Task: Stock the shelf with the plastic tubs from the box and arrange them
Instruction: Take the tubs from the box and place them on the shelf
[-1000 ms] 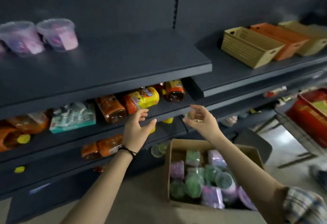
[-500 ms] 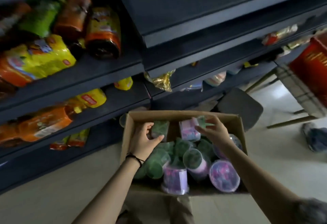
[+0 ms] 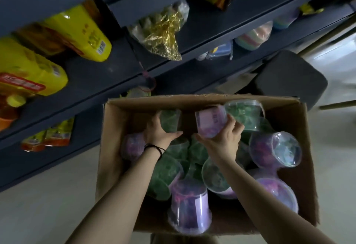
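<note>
Purple tub between curled right fingers.

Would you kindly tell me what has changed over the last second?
Both hands came down from shelf height into the brown cardboard box. The left hand now grips a green-filled clear plastic tub; the right hand grips a purple-labelled clear plastic tub. The box and remaining tubs stayed put.

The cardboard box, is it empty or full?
Fairly full: the box holds a jumbled pile of green and purple tubs, many tipped over. The left hand and right hand each grip one.
</note>
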The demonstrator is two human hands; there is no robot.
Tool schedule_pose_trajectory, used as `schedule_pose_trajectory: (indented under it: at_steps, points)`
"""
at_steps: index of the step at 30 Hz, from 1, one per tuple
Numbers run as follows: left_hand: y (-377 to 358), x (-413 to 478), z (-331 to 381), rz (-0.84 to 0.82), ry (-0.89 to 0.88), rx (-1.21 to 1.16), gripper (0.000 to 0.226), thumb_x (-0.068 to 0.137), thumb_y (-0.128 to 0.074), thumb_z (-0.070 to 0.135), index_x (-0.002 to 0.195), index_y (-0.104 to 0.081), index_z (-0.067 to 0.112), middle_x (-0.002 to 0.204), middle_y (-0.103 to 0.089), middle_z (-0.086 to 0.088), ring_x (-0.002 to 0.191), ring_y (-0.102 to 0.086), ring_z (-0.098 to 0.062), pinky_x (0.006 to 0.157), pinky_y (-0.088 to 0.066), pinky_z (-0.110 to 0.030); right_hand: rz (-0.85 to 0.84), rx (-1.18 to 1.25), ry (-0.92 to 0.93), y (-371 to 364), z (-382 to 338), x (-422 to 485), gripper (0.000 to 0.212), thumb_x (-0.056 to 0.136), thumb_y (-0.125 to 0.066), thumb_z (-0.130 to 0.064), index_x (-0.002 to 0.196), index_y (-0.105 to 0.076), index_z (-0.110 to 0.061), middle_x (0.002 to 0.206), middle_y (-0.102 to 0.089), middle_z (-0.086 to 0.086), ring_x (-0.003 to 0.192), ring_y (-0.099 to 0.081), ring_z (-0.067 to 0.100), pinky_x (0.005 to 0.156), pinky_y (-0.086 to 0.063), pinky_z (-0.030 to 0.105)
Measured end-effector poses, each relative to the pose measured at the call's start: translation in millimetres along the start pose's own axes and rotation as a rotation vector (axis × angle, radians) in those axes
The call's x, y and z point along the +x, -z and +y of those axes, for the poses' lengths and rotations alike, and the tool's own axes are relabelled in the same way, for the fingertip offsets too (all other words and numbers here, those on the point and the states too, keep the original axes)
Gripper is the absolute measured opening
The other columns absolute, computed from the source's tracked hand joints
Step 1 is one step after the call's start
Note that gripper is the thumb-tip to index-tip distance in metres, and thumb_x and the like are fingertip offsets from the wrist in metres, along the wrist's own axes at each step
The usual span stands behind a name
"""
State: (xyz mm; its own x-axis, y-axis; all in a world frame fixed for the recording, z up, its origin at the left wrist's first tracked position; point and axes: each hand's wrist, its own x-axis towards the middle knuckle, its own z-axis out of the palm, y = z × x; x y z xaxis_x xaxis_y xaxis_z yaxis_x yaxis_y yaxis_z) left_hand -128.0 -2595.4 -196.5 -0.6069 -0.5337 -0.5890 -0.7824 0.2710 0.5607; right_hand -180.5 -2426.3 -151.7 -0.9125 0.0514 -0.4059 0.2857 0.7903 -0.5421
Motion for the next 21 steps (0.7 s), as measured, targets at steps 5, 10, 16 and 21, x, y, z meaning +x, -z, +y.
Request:
schedule_pose_trajectory:
  at_steps: [5, 10, 16, 21]
  points:
    - [-4, 13, 2, 0.052, -0.016, 0.030, 0.090, 0.065, -0.084, 0.038, 0.141, -0.037, 0.031, 0.143, -0.041, -0.007, 0.133, -0.036, -0.026, 0.108, -0.036, -0.040, 0.049, 0.056, 0.078, 0, 6, -4, 0.098, 0.056, -0.087, -0.030, 0.136, -0.034, -0.012, 0.128, -0.036, 0.009, 0.115, -0.042, 0.033, 0.095, -0.042, 0.048]
    - [23, -22, 10, 0.091, 0.049, -0.080, 0.087, 0.065, -0.082, 0.042, 0.139, -0.036, 0.040, 0.132, -0.028, -0.007, 0.124, -0.033, -0.027, 0.099, -0.035, -0.034, -0.184, 0.061, 0.098, 19, 11, -9, 0.107, 0.060, -0.084, -0.025, 0.145, -0.019, -0.025, 0.135, -0.027, 0.001, 0.127, -0.032, 0.026, 0.103, -0.033, 0.051]
    - [36, -83, 5, -0.009, 0.160, -0.060, 0.117, 0.034, -0.057, 0.079, 0.140, -0.035, 0.035, 0.144, -0.019, -0.008, 0.135, -0.023, -0.030, 0.112, -0.030, -0.043, -0.424, -0.232, 0.264, 52, 8, -10, 0.112, 0.060, -0.082, -0.023, 0.147, -0.013, -0.037, 0.138, -0.020, 0.003, 0.127, -0.024, 0.031, 0.103, -0.030, 0.046]
    - [28, -98, 4, -0.006, -0.011, 0.243, 0.134, 0.028, -0.037, 0.097, 0.140, -0.032, 0.023, 0.144, -0.024, -0.006, 0.133, -0.028, -0.032, 0.105, -0.031, -0.044, -0.497, -0.273, 0.215, 45, 4, -13, 0.115, 0.061, -0.085, -0.037, 0.145, -0.008, -0.048, 0.143, -0.012, 0.005, 0.132, -0.019, 0.034, 0.107, -0.028, 0.050]
